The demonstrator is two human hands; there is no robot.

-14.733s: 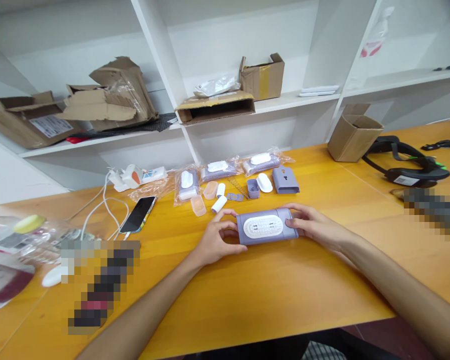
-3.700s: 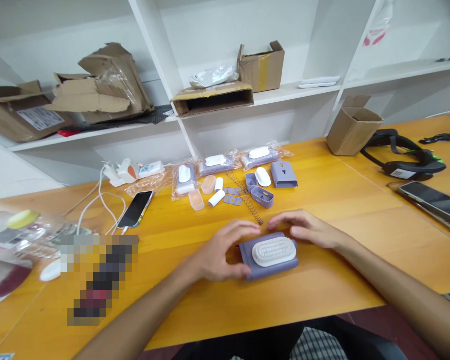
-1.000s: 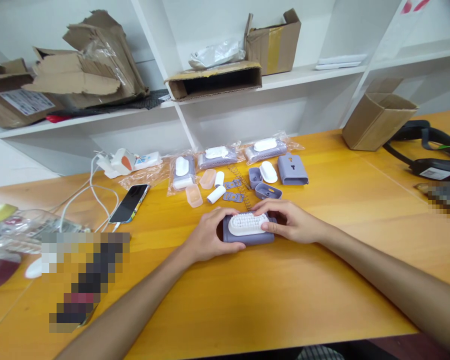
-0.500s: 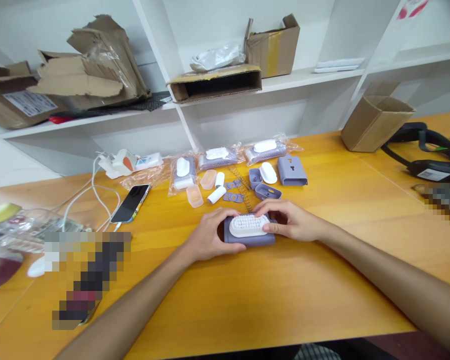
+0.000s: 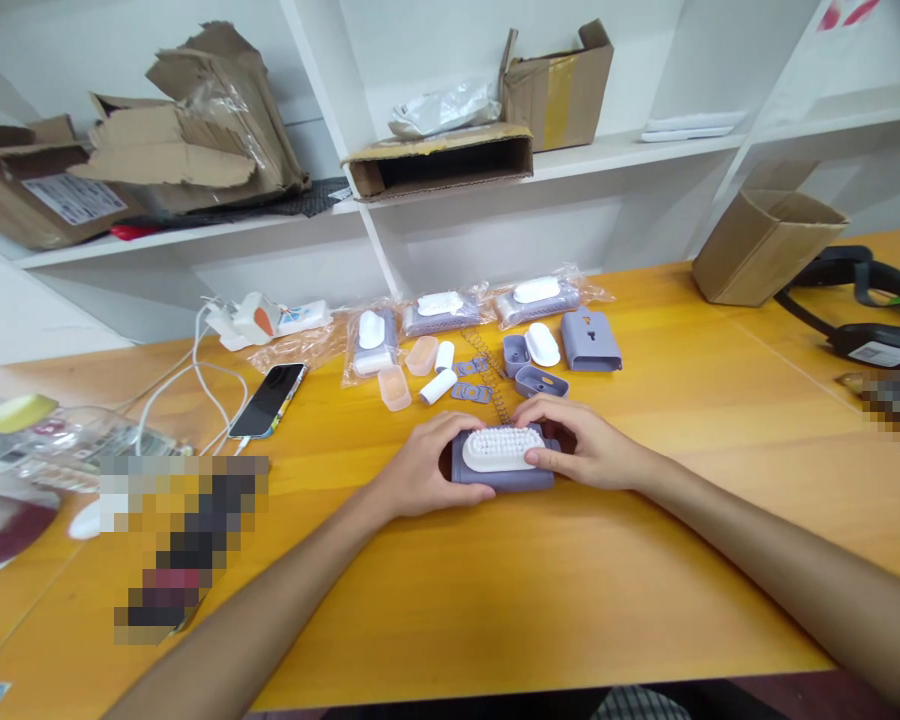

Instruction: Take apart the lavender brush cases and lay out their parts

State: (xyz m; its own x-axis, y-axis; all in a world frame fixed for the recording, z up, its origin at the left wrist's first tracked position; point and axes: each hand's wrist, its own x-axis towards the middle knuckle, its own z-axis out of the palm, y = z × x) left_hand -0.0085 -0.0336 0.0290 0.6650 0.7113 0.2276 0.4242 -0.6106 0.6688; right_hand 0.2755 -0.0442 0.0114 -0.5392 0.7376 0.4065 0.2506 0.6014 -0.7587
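A white oval bristle brush (image 5: 501, 452) lies bristles up on a purple-grey plastic casing (image 5: 511, 481) at the table's middle. My left hand (image 5: 422, 468) is wrapped round the casing's left end, thumb along the front and fingers behind. From the right, my right hand (image 5: 586, 446) pinches the brush's right end, its thumb on the near side. Behind them lie thin wire springs (image 5: 499, 402), flat purple-grey plates (image 5: 471, 392), white cylinders (image 5: 439, 386), translucent peach cups (image 5: 394, 388), purple-grey trays (image 5: 541, 382), another white oval piece (image 5: 543, 344) and an upright purple-grey casing (image 5: 591, 341).
Several bagged brush units (image 5: 442, 311) line the back of the table. At left are a phone (image 5: 268, 400), white cables and a power strip (image 5: 300, 317). A cardboard box (image 5: 757, 245) and a black headset strap (image 5: 862, 300) stand right. Shelves (image 5: 592, 160) with cartons rise behind.
The camera view has shifted slightly, so the scene sits a little further right. Both hands keep the same hold on the casing and brush.
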